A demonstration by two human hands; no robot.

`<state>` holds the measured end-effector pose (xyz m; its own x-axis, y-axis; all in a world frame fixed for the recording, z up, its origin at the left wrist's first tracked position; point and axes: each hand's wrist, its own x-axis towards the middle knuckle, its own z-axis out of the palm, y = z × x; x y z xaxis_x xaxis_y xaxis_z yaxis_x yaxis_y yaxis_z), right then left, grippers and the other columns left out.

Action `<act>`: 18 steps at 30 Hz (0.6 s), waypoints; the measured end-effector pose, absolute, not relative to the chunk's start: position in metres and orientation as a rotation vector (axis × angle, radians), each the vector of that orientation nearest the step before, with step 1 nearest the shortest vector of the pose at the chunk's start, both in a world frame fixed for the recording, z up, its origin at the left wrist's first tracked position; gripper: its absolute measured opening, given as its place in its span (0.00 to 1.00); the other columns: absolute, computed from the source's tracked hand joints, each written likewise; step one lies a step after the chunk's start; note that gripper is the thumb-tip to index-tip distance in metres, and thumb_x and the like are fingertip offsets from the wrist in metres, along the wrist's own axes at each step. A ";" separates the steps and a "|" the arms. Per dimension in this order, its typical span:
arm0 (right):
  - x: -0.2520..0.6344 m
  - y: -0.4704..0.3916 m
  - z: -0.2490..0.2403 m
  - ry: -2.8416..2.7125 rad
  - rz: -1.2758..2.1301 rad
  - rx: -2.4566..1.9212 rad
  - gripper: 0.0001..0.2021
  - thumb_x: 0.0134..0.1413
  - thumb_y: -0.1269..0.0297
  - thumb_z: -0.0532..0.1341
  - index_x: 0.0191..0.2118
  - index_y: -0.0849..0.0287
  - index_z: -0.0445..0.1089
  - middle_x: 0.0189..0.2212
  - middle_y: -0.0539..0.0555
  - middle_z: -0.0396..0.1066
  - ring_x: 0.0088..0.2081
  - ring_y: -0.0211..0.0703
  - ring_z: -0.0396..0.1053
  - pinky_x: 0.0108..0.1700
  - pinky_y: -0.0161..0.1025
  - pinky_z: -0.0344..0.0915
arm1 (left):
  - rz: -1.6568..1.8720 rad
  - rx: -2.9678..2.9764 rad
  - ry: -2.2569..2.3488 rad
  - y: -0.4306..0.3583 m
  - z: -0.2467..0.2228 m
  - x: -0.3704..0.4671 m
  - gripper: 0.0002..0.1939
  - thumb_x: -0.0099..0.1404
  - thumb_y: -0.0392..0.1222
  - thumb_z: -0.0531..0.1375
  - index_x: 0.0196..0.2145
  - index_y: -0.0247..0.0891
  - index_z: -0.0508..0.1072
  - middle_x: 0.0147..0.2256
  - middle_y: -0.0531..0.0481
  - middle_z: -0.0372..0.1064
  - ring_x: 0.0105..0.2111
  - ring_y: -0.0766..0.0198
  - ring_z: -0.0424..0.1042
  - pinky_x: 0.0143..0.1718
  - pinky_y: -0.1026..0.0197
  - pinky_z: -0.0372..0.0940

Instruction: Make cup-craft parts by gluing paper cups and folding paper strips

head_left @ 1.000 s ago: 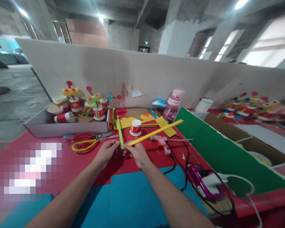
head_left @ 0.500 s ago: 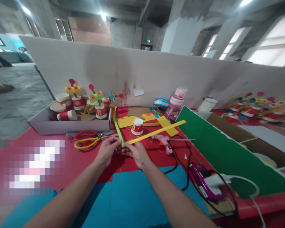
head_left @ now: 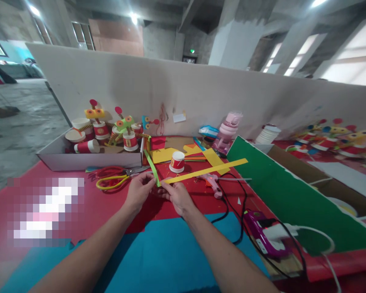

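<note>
My left hand [head_left: 141, 189] pinches the near end of a green paper strip [head_left: 152, 166], which runs up and away from the fingers. My right hand [head_left: 176, 194] pinches the near end of a yellow paper strip [head_left: 210, 171] that points out to the right. The two strips meet at a corner between my fingertips; whether they are stuck together I cannot tell. Just beyond my hands an upturned red and white paper cup [head_left: 177, 162] stands on the red table. A pink glue gun [head_left: 212, 184] lies to the right, beneath the yellow strip.
Yellow-handled scissors [head_left: 112, 182] lie left of my hands. Behind them a white box [head_left: 91, 161] holds paper-cup figures. A green board [head_left: 286, 199] stands on the right, near a purple power strip [head_left: 266, 236] with trailing cords. Blue sheet [head_left: 171, 252] covers the front.
The yellow strip's far end has swung slightly lower and further right. Both hands keep their pinches in nearly the same place, and the view has shifted a little.
</note>
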<state>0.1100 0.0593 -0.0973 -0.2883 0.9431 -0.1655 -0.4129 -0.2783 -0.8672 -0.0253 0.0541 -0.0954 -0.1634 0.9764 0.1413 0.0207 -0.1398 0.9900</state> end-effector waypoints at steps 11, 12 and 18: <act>0.107 0.059 -0.100 -0.995 1.670 -0.832 0.19 0.37 0.54 0.70 0.34 0.60 0.70 0.27 0.51 0.74 0.26 0.38 0.72 0.31 0.36 0.66 | 1.472 1.515 1.438 0.053 -0.092 -0.027 0.06 0.56 0.41 0.59 0.25 0.37 0.69 0.22 0.55 0.66 0.23 0.69 0.63 0.25 0.68 0.58; 0.107 0.058 -0.100 -0.997 1.673 -0.826 0.19 0.37 0.54 0.70 0.34 0.59 0.70 0.26 0.50 0.73 0.27 0.38 0.72 0.32 0.36 0.66 | 1.479 1.516 1.440 0.053 -0.092 -0.027 0.06 0.56 0.41 0.59 0.25 0.37 0.70 0.22 0.55 0.66 0.23 0.69 0.63 0.25 0.68 0.58; 0.107 0.057 -0.095 -0.975 1.694 -0.825 0.17 0.36 0.57 0.70 0.33 0.59 0.70 0.26 0.50 0.73 0.27 0.38 0.71 0.32 0.36 0.66 | 1.483 1.554 1.476 0.052 -0.091 -0.027 0.06 0.56 0.40 0.59 0.25 0.37 0.69 0.22 0.55 0.66 0.22 0.69 0.62 0.25 0.68 0.57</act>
